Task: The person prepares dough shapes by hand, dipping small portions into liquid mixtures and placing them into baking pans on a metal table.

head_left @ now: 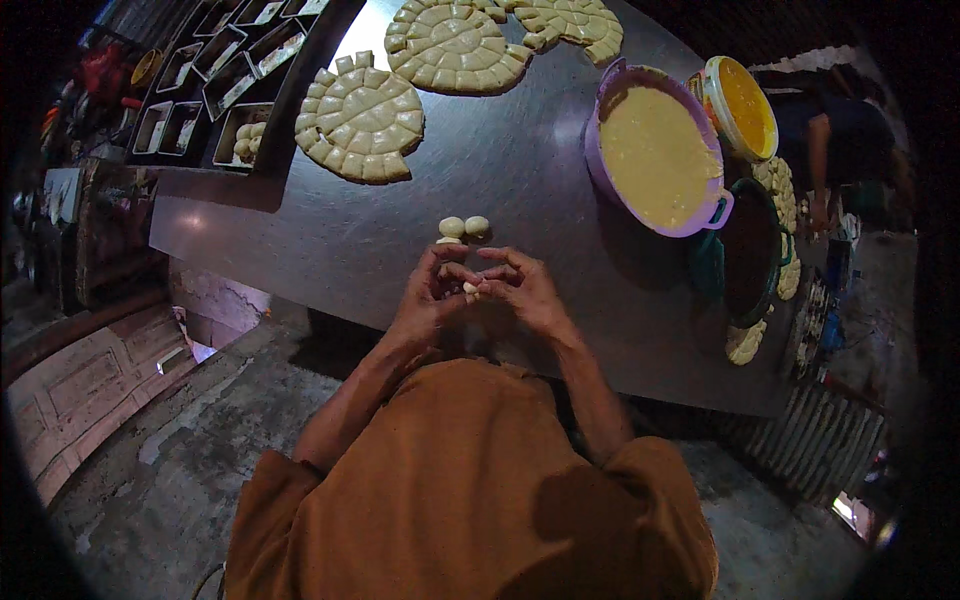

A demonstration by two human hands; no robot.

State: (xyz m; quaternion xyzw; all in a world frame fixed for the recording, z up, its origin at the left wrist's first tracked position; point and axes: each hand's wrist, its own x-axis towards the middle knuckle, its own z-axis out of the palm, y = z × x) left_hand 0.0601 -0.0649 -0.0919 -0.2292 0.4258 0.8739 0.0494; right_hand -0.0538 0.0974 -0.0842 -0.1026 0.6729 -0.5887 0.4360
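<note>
In front of my body at the table's near edge, my left hand point(430, 292) and my right hand point(528, 298) meet with curled fingers. A small pale piece of dough point(470, 288) is pinched between their fingertips. Just beyond the fingers lie smooth round dough balls point(477, 226) in a small cluster, one of them partly hidden by my left hand. Farther off, a flat round of dough point(360, 122) cut into many segments lies at the left. Another cut dough round point(455, 48) is behind it, with a third point(572, 28) at the far edge of view.
A purple tub point(597, 170) of pale yellow filling stands at the right of the metal table point(330, 245). Beside it are an orange-yellow tub point(752, 100) and a dark green basin point(748, 270). Baking tins point(240, 135), one holding dough balls, sit upper left. Another person's arm point(819, 165) shows far right.
</note>
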